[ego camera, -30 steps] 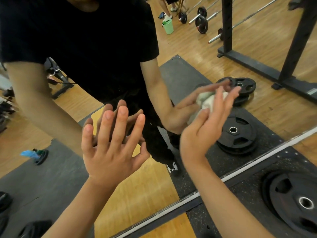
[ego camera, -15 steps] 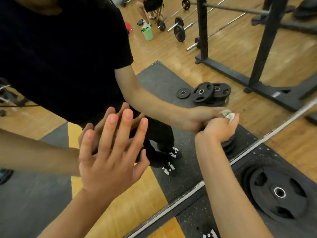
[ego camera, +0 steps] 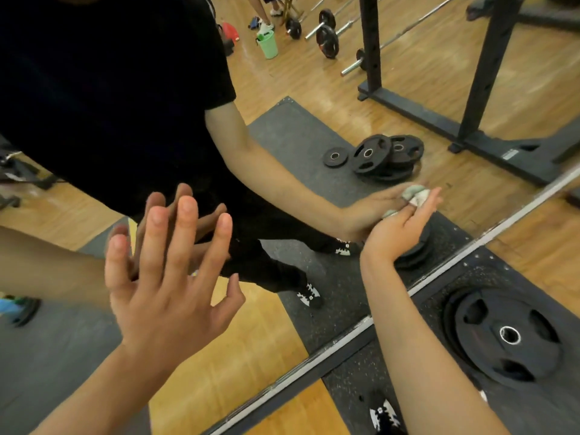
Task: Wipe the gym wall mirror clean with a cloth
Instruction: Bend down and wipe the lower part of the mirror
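Cloth (ego camera: 416, 196) bunched small, gripped at the fingertips of the right hand (ego camera: 401, 229) and pushed onto the mirror (ego camera: 314, 89) just above its bottom frame; left hand (ego camera: 163, 277) well apart from it, fingers spread straight, flat against the glass, meeting its reflection; weight plate (ego camera: 508, 335) on the floor beside the right forearm.

A gym: a black weight plate (ego camera: 508, 335) lies on rubber matting (ego camera: 539, 409) at lower right; the wall mirror (ego camera: 314, 86) reflects stacked plates (ego camera: 384, 160), barbells (ego camera: 327, 39) and a steel rack (ego camera: 485, 73) toward upper right.
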`<state>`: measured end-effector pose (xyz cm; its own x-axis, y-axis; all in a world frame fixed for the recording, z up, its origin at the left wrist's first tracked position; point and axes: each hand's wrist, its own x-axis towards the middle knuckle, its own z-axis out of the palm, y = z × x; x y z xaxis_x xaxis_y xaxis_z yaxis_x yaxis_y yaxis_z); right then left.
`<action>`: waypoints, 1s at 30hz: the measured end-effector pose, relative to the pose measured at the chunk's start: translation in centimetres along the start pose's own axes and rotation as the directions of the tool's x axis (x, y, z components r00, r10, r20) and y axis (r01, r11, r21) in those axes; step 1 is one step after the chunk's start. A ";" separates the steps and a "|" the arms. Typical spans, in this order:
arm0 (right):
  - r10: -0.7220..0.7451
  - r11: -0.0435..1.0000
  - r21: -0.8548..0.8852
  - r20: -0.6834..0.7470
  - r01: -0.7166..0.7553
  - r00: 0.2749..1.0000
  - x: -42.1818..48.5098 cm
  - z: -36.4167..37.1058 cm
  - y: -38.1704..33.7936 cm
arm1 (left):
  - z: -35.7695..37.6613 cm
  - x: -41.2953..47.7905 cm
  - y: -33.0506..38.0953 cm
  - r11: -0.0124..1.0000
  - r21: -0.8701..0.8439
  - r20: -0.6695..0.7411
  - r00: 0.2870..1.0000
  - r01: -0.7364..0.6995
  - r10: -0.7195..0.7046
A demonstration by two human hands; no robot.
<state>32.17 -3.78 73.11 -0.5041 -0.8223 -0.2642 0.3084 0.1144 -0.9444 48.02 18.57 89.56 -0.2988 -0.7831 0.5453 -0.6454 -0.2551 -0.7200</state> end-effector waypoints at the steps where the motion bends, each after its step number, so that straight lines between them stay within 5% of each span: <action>1: 0.134 0.991 0.035 -0.046 -0.132 0.990 1.1 0.1 -0.1 | -0.3 0.1 0.1 1.000 -0.022 0.020 1.000 0.014 -0.014; 3: 0.205 0.977 0.074 -0.071 -0.200 0.976 1.5 0.4 -1.6 | -1.2 0.6 1.0 0.992 -0.111 0.055 0.997 0.067 -0.061; 6: -0.181 0.981 0.095 0.105 0.171 0.978 -3.0 0.7 -5.9 | -2.4 1.9 3.4 0.967 -0.243 0.110 0.993 0.074 -0.048; 10: -0.665 0.727 0.125 0.372 0.675 0.647 -4.5 -0.6 -5.7 | -2.5 4.7 5.8 0.952 -0.306 0.102 0.993 -0.018 0.051; 12: -0.670 0.697 0.046 0.396 0.716 0.627 -1.7 -1.3 -2.9 | -2.3 6.8 6.6 0.945 -0.321 0.081 0.993 -0.058 0.088; 14: -0.483 0.854 -0.030 0.329 0.520 0.812 0.8 -1.6 -0.9 | -1.8 9.1 7.6 0.940 -0.330 0.057 0.992 -0.088 0.113; 16: -0.112 0.988 -0.084 0.188 0.129 0.976 2.9 -1.9 -0.1 | -1.1 11.4 8.6 0.938 -0.332 0.047 0.991 -0.101 0.123; 17: 0.116 0.991 -0.083 0.103 -0.108 0.988 4.1 -2.0 -0.1 | -0.8 12.4 9.2 0.937 -0.333 0.044 0.991 -0.105 0.126; 19: 0.479 0.877 -0.019 -0.028 -0.480 0.877 6.5 -1.8 -0.4 | -0.1 14.1 10.2 0.937 -0.327 0.030 0.990 -0.120 0.137; 21: 0.529 0.849 0.039 -0.057 -0.527 0.847 7.5 -1.4 -2.2 | 0.6 14.9 10.9 0.957 -0.258 0.025 0.989 -0.132 0.143; 23: 0.259 0.963 0.075 -0.005 -0.258 0.966 6.6 -0.6 -5.9 | 1.4 14.9 11.3 0.980 -0.126 0.019 0.988 -0.151 0.155; 25: -0.164 0.977 0.160 0.123 0.144 0.979 4.3 0.3 -10.1 | 2.0 14.8 11.5 0.987 -0.026 0.023 0.987 -0.160 0.160; 26: -0.393 0.913 0.205 0.205 0.353 0.896 3.1 0.6 -12.0 | 2.2 14.9 11.4 0.989 -0.008 0.024 0.988 -0.150 0.150; 28: -0.749 0.657 0.293 0.363 0.695 0.555 2.0 0.5 -13.4 | 2.2 14.7 11.4 0.992 -0.003 0.021 0.991 -0.129 0.129; 29: -0.830 0.526 0.302 0.388 0.795 0.401 2.6 0.3 -12.8 | 2.2 14.5 11.4 0.992 0.009 0.017 0.992 -0.128 0.128; 30: -0.852 0.469 0.275 0.391 0.839 0.348 3.9 0.0 -11.2 | 2.2 14.4 11.5 0.991 0.022 0.018 0.991 -0.130 0.130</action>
<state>26.75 -8.24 82.61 -0.1225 -0.6017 0.7892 -0.0561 -0.7898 -0.6108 37.89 3.08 88.22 -0.3676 -0.8195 0.4397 -0.5850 -0.1637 -0.7943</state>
